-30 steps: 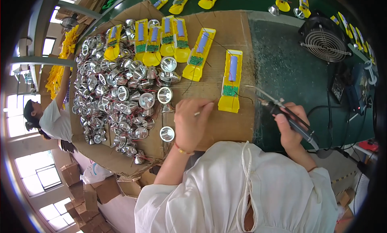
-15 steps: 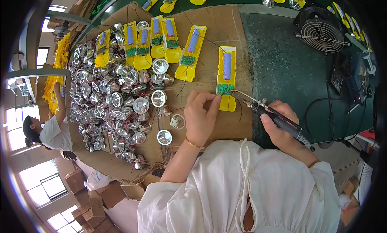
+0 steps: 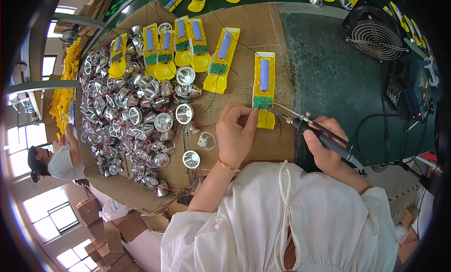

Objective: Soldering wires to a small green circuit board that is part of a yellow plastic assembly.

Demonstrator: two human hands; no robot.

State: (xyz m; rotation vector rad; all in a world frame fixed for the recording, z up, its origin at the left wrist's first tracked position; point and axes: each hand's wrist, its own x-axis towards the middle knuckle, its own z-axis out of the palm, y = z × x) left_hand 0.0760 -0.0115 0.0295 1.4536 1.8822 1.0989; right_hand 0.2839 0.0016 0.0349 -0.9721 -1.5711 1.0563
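In front of me a yellow flashlight housing (image 3: pixel 266 123) lies on the cardboard, holding a purple battery (image 3: pixel 264 74) and a green circuit board (image 3: pixel 260 102). My right hand (image 3: pixel 327 158) grips a soldering iron (image 3: pixel 324 141) with a thin curved metal tube along it. The iron's tip end reaches the board's right side; exact contact is too small to tell. My left hand (image 3: pixel 235 135) is closed in a pinch at the board's lower left edge. What sits between its fingertips is hidden, though thin dark wires run nearby.
Silver reflector cups (image 3: pixel 136 115) are heaped at the left on a cardboard sheet (image 3: pixel 249 32). Several yellow housings with batteries (image 3: pixel 223 51) lie beyond them. A metal-grilled fan (image 3: pixel 376 39) stands far right, near a blue box with cables (image 3: pixel 413 102). Another person (image 3: pixel 61 163) works at left.
The iron's tip has shifted slightly left and up along the board. My left hand keeps its pinch. At left, the other person's arm has lowered.
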